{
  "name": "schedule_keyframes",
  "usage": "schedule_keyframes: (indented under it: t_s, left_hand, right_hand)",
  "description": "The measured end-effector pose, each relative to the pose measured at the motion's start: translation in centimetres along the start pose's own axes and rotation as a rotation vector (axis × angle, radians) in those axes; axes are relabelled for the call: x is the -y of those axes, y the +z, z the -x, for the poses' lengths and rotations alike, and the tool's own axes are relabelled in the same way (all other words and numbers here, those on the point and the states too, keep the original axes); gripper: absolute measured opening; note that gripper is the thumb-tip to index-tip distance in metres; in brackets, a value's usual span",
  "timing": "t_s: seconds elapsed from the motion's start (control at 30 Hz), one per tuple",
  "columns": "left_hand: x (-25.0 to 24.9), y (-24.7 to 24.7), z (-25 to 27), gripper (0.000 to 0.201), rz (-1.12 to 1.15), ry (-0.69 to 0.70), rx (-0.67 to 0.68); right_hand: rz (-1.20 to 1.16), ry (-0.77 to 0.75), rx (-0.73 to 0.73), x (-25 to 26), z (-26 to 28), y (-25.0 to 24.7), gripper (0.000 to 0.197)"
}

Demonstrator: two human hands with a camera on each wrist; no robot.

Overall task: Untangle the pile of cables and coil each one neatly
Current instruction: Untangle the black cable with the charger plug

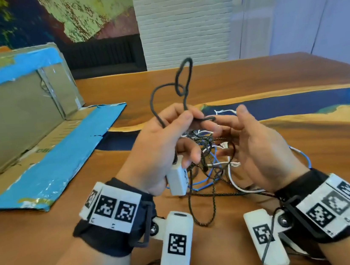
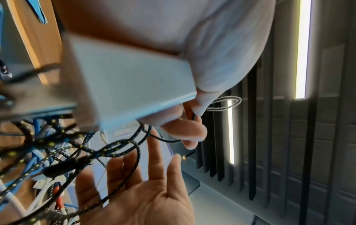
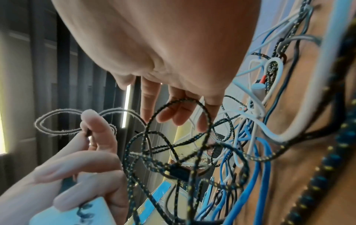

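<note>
My left hand (image 1: pixel 169 133) pinches a dark grey fuzzy cable (image 1: pixel 184 73) between thumb and forefinger. The cable's loops stand up above the hand. The lower fingers of that hand curl around a white adapter block (image 1: pixel 177 181), which fills the left wrist view (image 2: pixel 131 85). My right hand (image 1: pixel 233 122) is held beside it with fingers relaxed and spread, fingertips near the grey cable's short bent end. Under both hands hangs a tangle (image 1: pixel 213 162) of black-and-yellow braided cable (image 3: pixel 173 137), blue cable (image 3: pixel 256 175) and white cable (image 3: pixel 279 134). A braided strand lies across my right hand's fingers (image 2: pixel 123 167).
A wooden table (image 1: pixel 273 75) with a dark blue resin band (image 1: pixel 299 102) carries the tangle. Flattened cardboard with blue tape (image 1: pixel 36 137) stands and lies at the left. A white brick wall rises behind the table.
</note>
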State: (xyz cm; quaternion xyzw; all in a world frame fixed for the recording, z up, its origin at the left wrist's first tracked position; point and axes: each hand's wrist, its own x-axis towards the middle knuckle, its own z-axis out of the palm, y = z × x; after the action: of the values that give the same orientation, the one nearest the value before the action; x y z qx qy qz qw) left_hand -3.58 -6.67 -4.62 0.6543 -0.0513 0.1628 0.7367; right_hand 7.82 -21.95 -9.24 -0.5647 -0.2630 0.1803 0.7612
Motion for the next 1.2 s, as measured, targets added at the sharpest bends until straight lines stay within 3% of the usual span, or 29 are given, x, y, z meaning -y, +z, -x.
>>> schedule_keyframes:
  t_s: [0.07, 0.2, 0.47, 0.63, 0.8, 0.93, 1.13, 1.2]
  left_hand:
    - [0.0, 0.2, 0.2, 0.021, -0.014, -0.016, 0.029]
    - [0.1, 0.4, 0.3, 0.02, -0.035, -0.033, 0.065]
    - [1.3, -0.4, -0.5, 0.015, -0.263, -0.208, -0.028]
    - [2.5, -0.3, -0.6, 0.017, -0.432, -0.332, 0.086]
    - [3.1, -0.8, -0.9, 0.019, -0.465, -0.321, 0.084]
    - [2.7, -0.6, -0.9, 0.028, -0.275, -0.24, 0.054]
    - [3.2, 0.2, -0.5, 0.018, -0.306, -0.243, 0.232]
    - [3.3, 0.4, -0.4, 0.016, -0.312, -0.218, 0.191]
  right_hand:
    - [0.138, -0.076, 0.063, -0.1, 0.1, 0.1, 0.026]
    - [0.282, -0.107, 0.135, -0.3, 0.5, 0.2, 0.017]
    - [-0.159, -0.112, -0.065, 1.0, 0.5, 0.4, 0.019]
    - [-0.401, -0.159, -0.097, 2.5, 0.0, -0.4, 0.02]
    - [-0.475, -0.26, -0.111, 2.9, -0.2, -1.1, 0.025]
    - [-0.45, -0.182, 0.004, 3.0, 0.5, -0.4, 0.023]
    - [-0.413, -0.189, 0.166, 2.5, 1.0, 0.1, 0.013]
    - [-0.379, -0.212, 0.141, 2.4, 0.9, -0.2, 0.012]
